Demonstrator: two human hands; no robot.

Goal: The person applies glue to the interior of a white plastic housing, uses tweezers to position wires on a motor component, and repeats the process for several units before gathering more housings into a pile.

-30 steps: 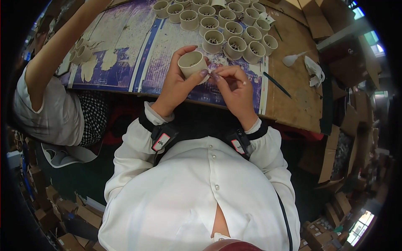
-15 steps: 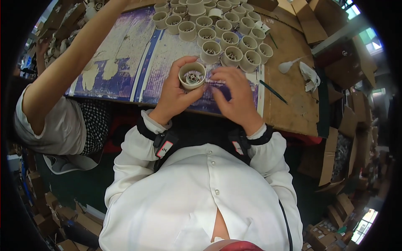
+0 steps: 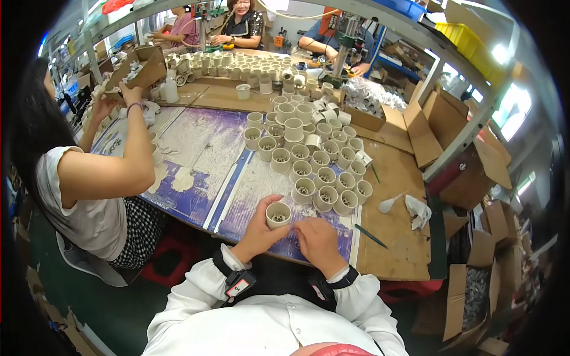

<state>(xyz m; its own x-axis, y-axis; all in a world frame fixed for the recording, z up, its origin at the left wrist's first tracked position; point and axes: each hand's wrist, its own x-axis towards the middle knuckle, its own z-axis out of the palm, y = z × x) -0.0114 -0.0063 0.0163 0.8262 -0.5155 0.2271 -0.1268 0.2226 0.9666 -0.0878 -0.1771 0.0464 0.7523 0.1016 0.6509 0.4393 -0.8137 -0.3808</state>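
My left hand [image 3: 261, 231] is wrapped round a cream plastic cup [image 3: 278, 223], holding it upright by its side above the table's near edge. Small metallic bits show inside this cup, too small to name. Close to the cup's lower right side is my right hand [image 3: 320, 242], its fingers curled in and pressed together at the thumb. Whatever those fingertips may hold is hidden. Just beyond my hands stand several similar cream cups [image 3: 325, 198] in a packed group, many with small metal parts inside.
A dark green stick-like tool [image 3: 370, 236] lies right of my hands, near a white spoon-shaped piece [image 3: 389, 204] and crumpled white tissue [image 3: 418, 212]. At left, a co-worker [image 3: 101, 172] handles an open cardboard box [image 3: 142, 66]. Other people work beyond the far cups.
The view has tilted up, showing the far side. My right hand's spread fingers have closed together nearer the cup. The co-worker's outstretched arm is now bent. My left hand keeps its hold.
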